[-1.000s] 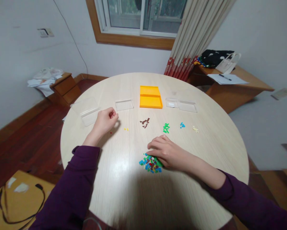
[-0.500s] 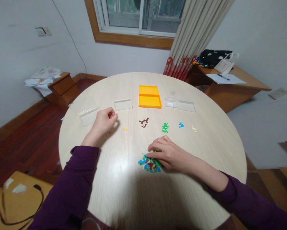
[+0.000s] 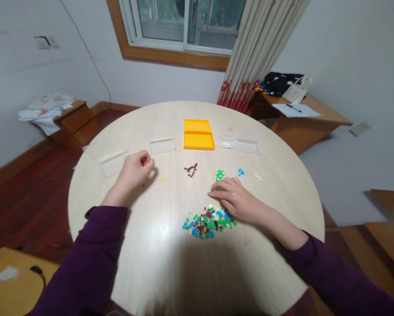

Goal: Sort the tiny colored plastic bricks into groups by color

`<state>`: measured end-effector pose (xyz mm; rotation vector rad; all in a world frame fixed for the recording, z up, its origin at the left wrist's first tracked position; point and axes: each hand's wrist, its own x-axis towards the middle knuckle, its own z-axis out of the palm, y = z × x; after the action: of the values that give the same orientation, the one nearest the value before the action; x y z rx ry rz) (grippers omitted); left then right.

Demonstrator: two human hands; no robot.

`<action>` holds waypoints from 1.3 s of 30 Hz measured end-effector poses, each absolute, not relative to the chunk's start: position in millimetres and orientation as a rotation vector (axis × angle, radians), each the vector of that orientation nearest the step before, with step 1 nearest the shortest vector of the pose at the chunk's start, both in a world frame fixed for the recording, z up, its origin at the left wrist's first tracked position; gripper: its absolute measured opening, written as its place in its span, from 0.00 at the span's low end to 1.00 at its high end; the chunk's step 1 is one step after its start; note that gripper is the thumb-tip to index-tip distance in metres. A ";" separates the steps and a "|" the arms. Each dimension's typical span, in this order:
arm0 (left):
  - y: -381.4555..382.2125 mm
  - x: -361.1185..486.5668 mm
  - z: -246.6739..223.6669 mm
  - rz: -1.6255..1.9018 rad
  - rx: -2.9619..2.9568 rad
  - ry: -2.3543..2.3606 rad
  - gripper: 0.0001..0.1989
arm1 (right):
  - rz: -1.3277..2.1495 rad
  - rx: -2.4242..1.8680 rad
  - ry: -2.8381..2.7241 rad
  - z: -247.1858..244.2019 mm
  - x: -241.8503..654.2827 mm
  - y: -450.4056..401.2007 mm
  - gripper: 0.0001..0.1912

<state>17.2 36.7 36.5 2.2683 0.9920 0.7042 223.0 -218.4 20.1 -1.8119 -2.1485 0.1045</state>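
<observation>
My left hand (image 3: pixel 136 169) hovers over the left side of the table with its fingers curled together in a pinch; whatever may be in them is hidden. Below it lies a tiny red piece (image 3: pixel 143 185), with a few yellow pieces (image 3: pixel 164 179) to its right. My right hand (image 3: pixel 234 197) is just above a mixed pile of small toy bricks (image 3: pixel 210 223), its thumb and fingers closed on what looks like a small blue brick (image 3: pixel 209 192). Beyond that hand lie green bricks (image 3: pixel 220 175), blue bricks (image 3: pixel 241 172) and cream bricks (image 3: pixel 257 177). Brown bricks (image 3: pixel 191 170) lie between the hands.
Along the far side of the round table (image 3: pixel 144 272) stand an open yellow case (image 3: pixel 198 141), a clear tray (image 3: pixel 162 146), an open clear box (image 3: pixel 247 146) and a larger clear box (image 3: pixel 113 163). A side desk (image 3: pixel 328 115) holds paper and bags.
My right hand has risen from the mixed pile and moved away from me, uncovering more bricks. My left hand stays in its pinch. The whole view has shifted slightly.
</observation>
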 end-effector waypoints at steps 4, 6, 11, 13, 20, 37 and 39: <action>38.0 17.2 35.2 0.700 2.283 0.986 0.07 | -0.033 -1.997 -2.009 12.8 250.2 -240.1 0.21; 38.2 17.0 34.4 0.692 2.288 0.978 0.07 | -0.085 -2.080 -1.926 7.6 265.9 -250.1 0.21; 37.8 16.4 33.0 0.685 2.299 0.954 0.07 | -0.216 -2.223 -1.760 -3.6 296.7 -260.0 0.22; 37.7 16.3 32.8 0.686 2.293 0.961 0.08 | -0.252 -2.221 -1.776 -4.7 298.2 -259.3 0.22; 37.3 17.1 33.4 0.677 2.277 0.968 0.08 | -0.197 -1.992 -1.956 12.0 247.5 -253.9 0.18; 36.5 15.8 35.3 0.701 2.272 0.966 0.08 | -0.024 -1.917 -2.101 20.8 224.2 -229.3 0.16; 36.3 15.9 36.3 0.700 2.270 0.976 0.08 | -0.075 -1.966 -2.062 19.4 233.2 -238.1 0.17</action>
<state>15.9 36.3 36.3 2.2702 0.9760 0.6999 233.2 -238.1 19.4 -1.9659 -2.0616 -0.0749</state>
